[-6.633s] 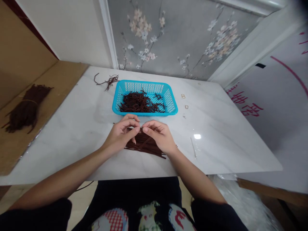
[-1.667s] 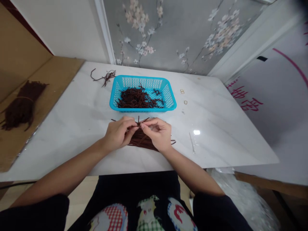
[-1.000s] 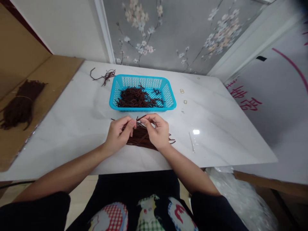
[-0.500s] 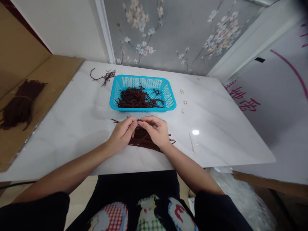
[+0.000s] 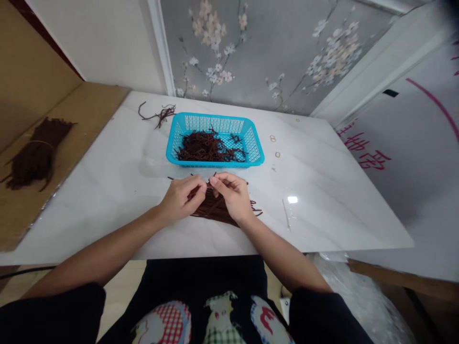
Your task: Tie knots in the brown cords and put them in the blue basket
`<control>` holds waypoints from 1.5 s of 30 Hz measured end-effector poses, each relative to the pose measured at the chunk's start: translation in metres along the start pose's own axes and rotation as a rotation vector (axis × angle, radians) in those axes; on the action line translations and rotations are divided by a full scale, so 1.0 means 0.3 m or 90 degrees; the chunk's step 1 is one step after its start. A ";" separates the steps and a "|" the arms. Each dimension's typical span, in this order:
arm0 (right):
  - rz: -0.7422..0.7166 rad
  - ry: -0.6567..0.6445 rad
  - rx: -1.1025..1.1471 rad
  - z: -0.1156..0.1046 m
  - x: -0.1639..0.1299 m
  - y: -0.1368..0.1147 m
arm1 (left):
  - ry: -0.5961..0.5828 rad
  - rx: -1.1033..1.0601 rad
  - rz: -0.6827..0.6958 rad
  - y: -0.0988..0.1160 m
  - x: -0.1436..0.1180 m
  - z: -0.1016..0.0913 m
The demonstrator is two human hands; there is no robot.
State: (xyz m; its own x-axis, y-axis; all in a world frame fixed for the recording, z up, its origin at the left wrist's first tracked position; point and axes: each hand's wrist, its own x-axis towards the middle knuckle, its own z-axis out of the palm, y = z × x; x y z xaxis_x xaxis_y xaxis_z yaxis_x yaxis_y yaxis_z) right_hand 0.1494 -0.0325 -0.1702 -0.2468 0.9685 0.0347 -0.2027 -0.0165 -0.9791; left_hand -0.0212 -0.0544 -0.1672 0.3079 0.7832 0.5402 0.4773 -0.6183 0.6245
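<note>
My left hand (image 5: 181, 197) and my right hand (image 5: 230, 195) meet fingertip to fingertip over a flat pile of dark brown cords (image 5: 215, 210) on the white marble table (image 5: 118, 191). Both pinch one thin brown cord (image 5: 208, 184) between thumb and fingers, just above the pile. Right behind the hands stands a blue plastic basket (image 5: 256, 148) holding a tangle of worked brown cords (image 5: 208, 147).
A few loose brown strands (image 5: 161, 113) lie behind the basket at the left. A bound brown bundle (image 5: 36, 155) rests on the cardboard at far left. Small gold rings (image 5: 273, 138) and a clear strip (image 5: 286, 212) lie right of the hands. A wall rises behind the table.
Over the last seconds both hands stayed together above the pile, fingers working a cord; its raised ends seen earlier have come down between the fingertips. The view has shifted slightly.
</note>
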 end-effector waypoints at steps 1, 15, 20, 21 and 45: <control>0.007 -0.002 0.014 -0.004 0.003 -0.001 | -0.004 -0.015 -0.023 0.002 -0.001 0.000; 0.082 -0.085 0.117 -0.030 0.010 0.016 | 0.042 -0.219 -0.297 -0.016 0.005 0.005; 0.052 -0.013 0.090 -0.028 0.012 0.021 | 0.062 -0.182 -0.270 0.000 0.001 0.024; 0.049 -0.003 0.090 -0.028 0.013 0.022 | 0.066 -0.154 -0.258 0.001 0.000 0.027; 0.026 -0.054 -0.059 -0.028 -0.011 -0.023 | 0.060 0.012 -0.132 -0.016 0.005 -0.004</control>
State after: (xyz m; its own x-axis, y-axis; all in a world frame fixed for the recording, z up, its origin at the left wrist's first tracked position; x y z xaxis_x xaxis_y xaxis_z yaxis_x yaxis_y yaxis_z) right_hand 0.1595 -0.0335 -0.1653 -0.3327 0.9430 0.0069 -0.1035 -0.0293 -0.9942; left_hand -0.0241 -0.0504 -0.1687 0.1234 0.8833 0.4523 0.5380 -0.4425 0.7175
